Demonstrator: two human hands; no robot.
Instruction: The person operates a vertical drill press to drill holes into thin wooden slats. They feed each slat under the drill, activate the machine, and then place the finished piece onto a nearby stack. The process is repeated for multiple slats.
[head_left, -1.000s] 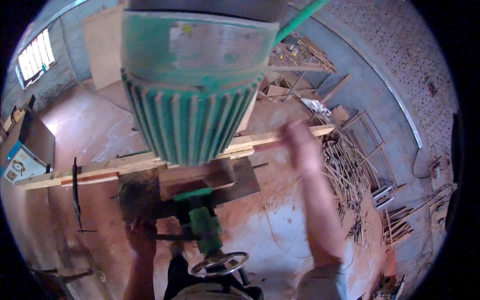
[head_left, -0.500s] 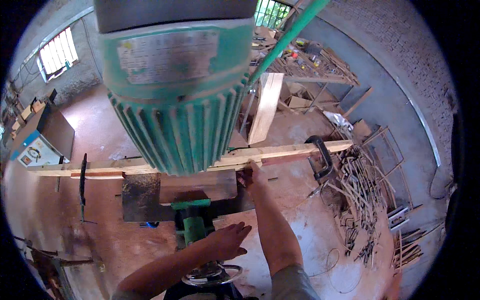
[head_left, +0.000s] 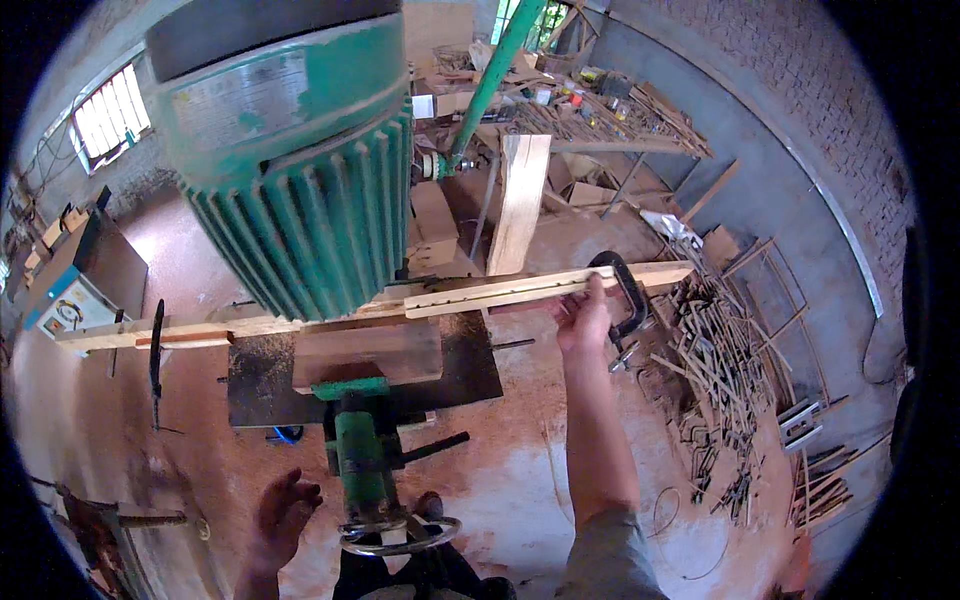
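Note:
My right hand (head_left: 583, 318) grips the right end of a pale wooden strip (head_left: 505, 293) with a row of small slots along it. The strip lies at or just above a long pale beam (head_left: 200, 329), its left end beside the green ribbed motor (head_left: 300, 220); contact with the beam is hard to tell. Low on the left, my left hand (head_left: 285, 510) hangs empty, fingers loosely curled and apart, left of the green vise post (head_left: 362, 450). A brown wood block (head_left: 370, 352) stands against the green vise jaw (head_left: 350, 388). Whatever sits beneath the motor is hidden.
A black C-clamp (head_left: 632, 300) grips the beam's right part; another clamp (head_left: 156, 350) stands at its left. A round metal handwheel (head_left: 440, 536) is near my legs. Many metal clamps (head_left: 715, 400) lie piled on the right. A cluttered bench (head_left: 600, 145) stands behind, near a leaning board (head_left: 518, 205).
My right hand has moved right, and the slotted strip now shows in its grip. My left hand has swung left, away from the vise post. The whole view has shifted slightly.

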